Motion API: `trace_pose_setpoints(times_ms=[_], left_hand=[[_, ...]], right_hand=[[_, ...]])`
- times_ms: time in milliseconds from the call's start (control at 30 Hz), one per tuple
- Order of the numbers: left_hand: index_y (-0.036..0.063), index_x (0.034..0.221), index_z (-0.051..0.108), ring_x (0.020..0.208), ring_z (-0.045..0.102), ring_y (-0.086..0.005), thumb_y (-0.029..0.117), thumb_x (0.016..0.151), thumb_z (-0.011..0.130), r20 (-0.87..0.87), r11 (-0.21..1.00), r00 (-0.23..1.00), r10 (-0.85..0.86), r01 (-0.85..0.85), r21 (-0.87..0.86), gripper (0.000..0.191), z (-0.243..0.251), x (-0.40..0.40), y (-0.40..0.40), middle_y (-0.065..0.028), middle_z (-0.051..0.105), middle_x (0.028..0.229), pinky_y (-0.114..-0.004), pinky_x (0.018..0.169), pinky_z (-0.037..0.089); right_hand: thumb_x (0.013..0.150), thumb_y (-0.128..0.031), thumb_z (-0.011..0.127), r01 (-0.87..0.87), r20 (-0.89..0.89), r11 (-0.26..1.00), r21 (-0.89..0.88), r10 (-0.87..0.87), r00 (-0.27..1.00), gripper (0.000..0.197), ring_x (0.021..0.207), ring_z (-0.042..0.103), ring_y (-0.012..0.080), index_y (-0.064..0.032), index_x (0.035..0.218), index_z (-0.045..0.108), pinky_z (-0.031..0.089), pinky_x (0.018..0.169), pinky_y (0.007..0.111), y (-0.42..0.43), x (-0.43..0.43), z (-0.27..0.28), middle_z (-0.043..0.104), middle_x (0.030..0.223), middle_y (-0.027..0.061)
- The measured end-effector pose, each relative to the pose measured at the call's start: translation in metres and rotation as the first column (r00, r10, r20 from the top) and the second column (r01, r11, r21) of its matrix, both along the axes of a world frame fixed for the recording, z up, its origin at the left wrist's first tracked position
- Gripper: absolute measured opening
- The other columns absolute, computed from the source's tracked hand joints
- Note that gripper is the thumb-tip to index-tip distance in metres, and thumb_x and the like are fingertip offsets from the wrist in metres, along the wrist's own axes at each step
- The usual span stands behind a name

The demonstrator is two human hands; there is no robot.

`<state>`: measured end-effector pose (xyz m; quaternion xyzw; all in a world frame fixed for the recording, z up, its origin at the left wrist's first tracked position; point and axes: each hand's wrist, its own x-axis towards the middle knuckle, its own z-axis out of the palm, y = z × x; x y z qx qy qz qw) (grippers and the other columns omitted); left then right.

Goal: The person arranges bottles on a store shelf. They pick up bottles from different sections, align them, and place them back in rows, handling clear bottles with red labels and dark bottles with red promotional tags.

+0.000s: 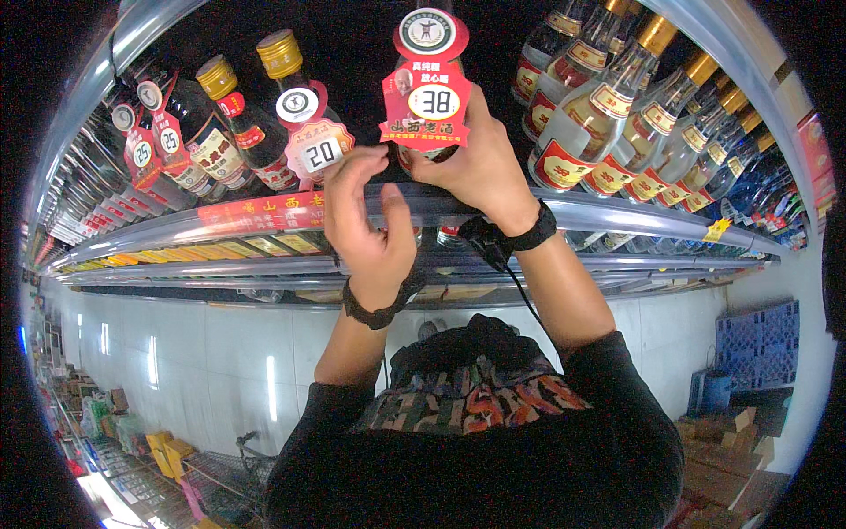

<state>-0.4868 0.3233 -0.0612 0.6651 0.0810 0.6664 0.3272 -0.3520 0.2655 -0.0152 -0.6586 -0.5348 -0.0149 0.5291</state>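
My right hand [492, 168] is wrapped around a dark glass liquor bottle [433, 155] at the shelf's front edge. A red cardboard neck tag [426, 99] with a round white top hangs over that bottle and hides most of it. My left hand [367, 211] is slightly blurred, its fingers curved and apart from the thumb, with nothing in it. Its fingertips are beside a gold-capped bottle [281, 56] that wears a pink scalloped tag [320, 152]. Whether they touch that tag, I cannot tell.
Clear glass bottles [581, 135] with red labels stand in rows on the right. More dark bottles [218, 155] stand to the left. A rounded shelf rail [581, 206] runs across, with lower shelves beneath. Behind me are a wire cart [225, 483], cardboard boxes [720, 456] and blue crates [757, 347].
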Motion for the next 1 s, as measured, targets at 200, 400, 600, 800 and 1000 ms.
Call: trace_pose_setpoints(times_ms=[200,400,600,800,1000], left_hand=[[-0.0076,0.137,0.044,0.122,0.058,-0.0345,-0.003,0.088,0.060,-0.128,0.997,0.988,-0.083,0.081,-0.020,0.052,0.005,0.012,-0.005,-0.0241,0.052,0.135,-0.043,0.102,0.050],[-0.0048,0.142,0.043,0.122,0.058,-0.0434,0.009,0.090,0.064,-0.321,0.999,0.946,-0.042,0.045,0.001,0.058,-0.004,0.018,-0.010,-0.0296,0.053,0.137,-0.044,0.100,0.049],[-0.0044,0.141,0.044,0.118,0.059,-0.0472,0.008,0.089,0.061,-0.364,0.994,0.931,-0.024,0.061,0.090,0.056,0.005,0.024,-0.021,-0.0310,0.054,0.134,-0.046,0.098,0.050],[-0.0023,0.141,0.044,0.119,0.058,-0.0468,0.007,0.087,0.062,-0.355,0.991,0.933,-0.060,0.099,0.091,0.058,-0.004,0.035,-0.027,-0.0308,0.053,0.135,-0.047,0.099,0.050],[-0.0010,0.141,0.047,0.120,0.057,-0.0461,0.004,0.084,0.063,-0.317,0.980,0.939,-0.131,0.170,0.100,0.059,-0.003,0.029,-0.024,-0.0289,0.053,0.136,-0.047,0.100,0.049]], right_hand=[[0.064,-0.023,0.087,0.007,0.018,1.000,-0.017,-0.007,1.000,0.094,0.101,0.068,0.0426,0.0026,0.139,0.036,0.058,0.084,0.044,-0.009,0.008,-0.003,0.069,0.106,0.0262],[0.057,-0.023,0.092,0.077,0.024,0.997,-0.019,-0.077,0.997,0.105,0.104,0.067,0.0432,-0.0008,0.142,0.035,0.057,0.086,0.046,-0.022,0.009,-0.003,0.068,0.111,0.0248],[0.057,-0.024,0.092,0.219,0.120,0.969,-0.119,-0.205,0.971,0.098,0.101,0.068,0.0399,0.0018,0.136,0.041,0.057,0.082,0.045,-0.042,0.012,-0.004,0.065,0.116,0.0215],[0.073,-0.020,0.085,0.343,0.070,0.934,-0.094,-0.338,0.939,0.106,0.107,0.067,0.0425,0.0063,0.151,0.019,0.056,0.087,0.045,-0.055,-0.003,-0.007,0.063,0.121,0.0295],[0.070,-0.012,0.083,0.337,0.098,0.939,-0.065,-0.331,0.939,0.104,0.111,0.065,0.0408,0.0064,0.150,0.020,0.055,0.090,0.043,-0.060,-0.006,-0.009,0.062,0.123,0.0278]])
